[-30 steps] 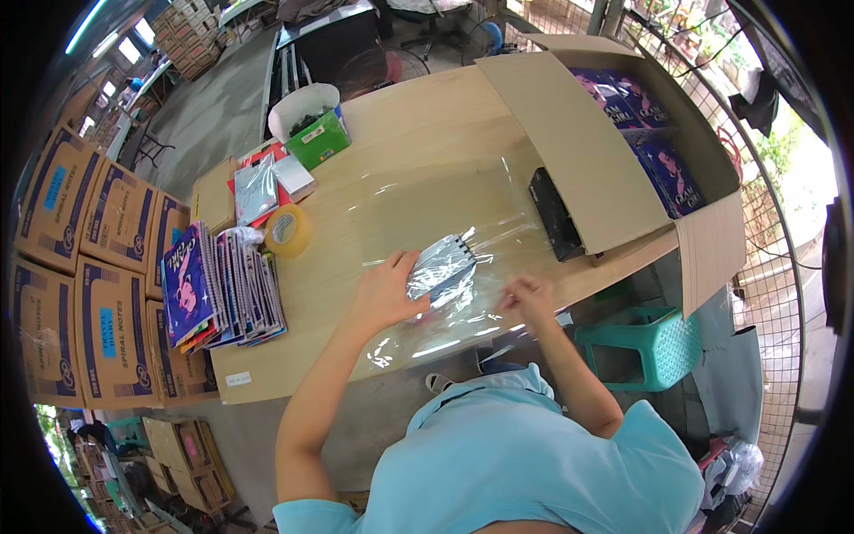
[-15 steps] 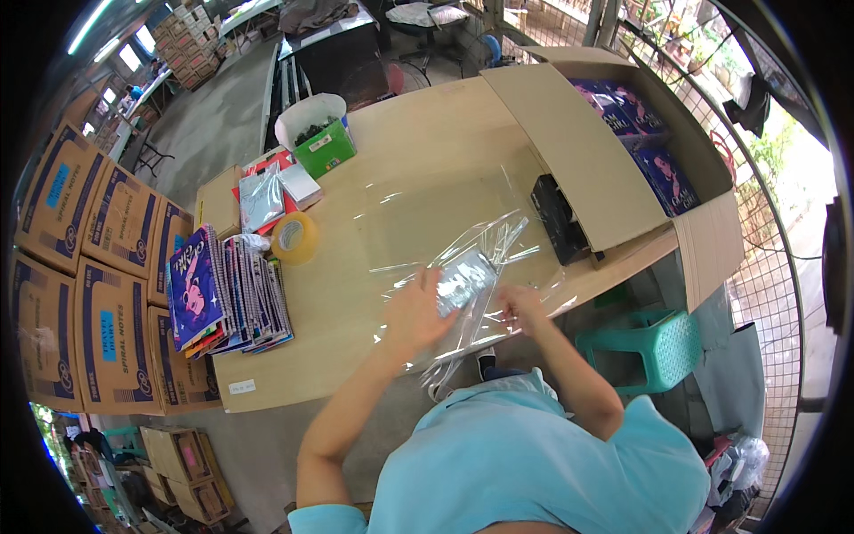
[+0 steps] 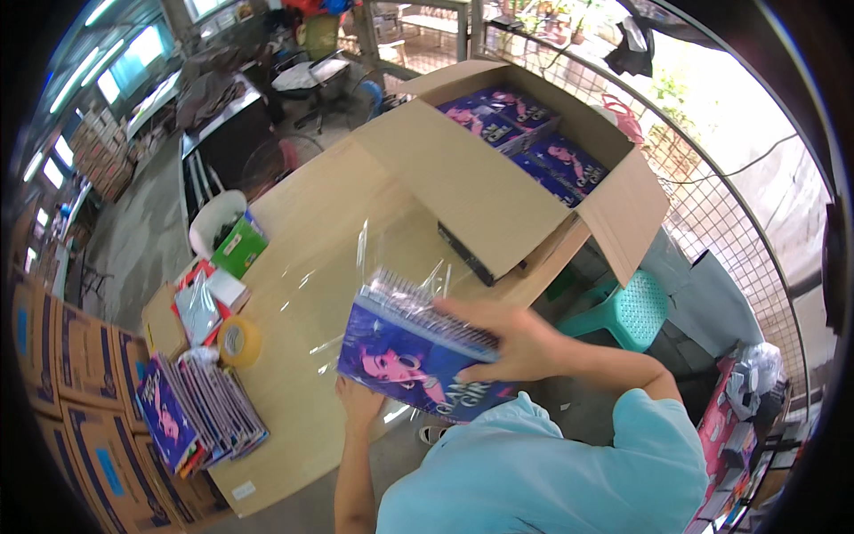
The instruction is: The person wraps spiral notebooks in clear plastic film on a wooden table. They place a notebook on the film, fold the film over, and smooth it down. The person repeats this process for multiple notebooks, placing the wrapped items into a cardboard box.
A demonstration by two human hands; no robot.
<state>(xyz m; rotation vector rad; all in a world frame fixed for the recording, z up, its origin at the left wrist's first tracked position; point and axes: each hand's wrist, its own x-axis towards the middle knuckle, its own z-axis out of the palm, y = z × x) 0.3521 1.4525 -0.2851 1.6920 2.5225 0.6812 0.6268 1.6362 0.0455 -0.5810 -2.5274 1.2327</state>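
A thick stack of spiral notebooks (image 3: 396,343) with a purple-blue cover is held tilted over the table's near edge, its coil side up and away from me. My right hand (image 3: 525,340) grips it at the right end, thumb on the cover and fingers over the coils. At its lower left corner my left hand (image 3: 359,402) holds it from below, with the fingers partly hidden. Shiny clear plastic film (image 3: 363,254) shows behind the stack on the tabletop.
An open carton (image 3: 471,178) of similar notebooks stands at the table's far right, a black box-like thing (image 3: 464,254) beside it. On the left are more spiral notebooks (image 3: 218,414), a tape roll (image 3: 238,342) and a green box (image 3: 240,246). A green stool (image 3: 636,311) stands right.
The plastic-covered, silvery thing under my hands gives way to the notebook stack, now raised with its cover showing. My right hand has closed on its end. The view has swung to the right.
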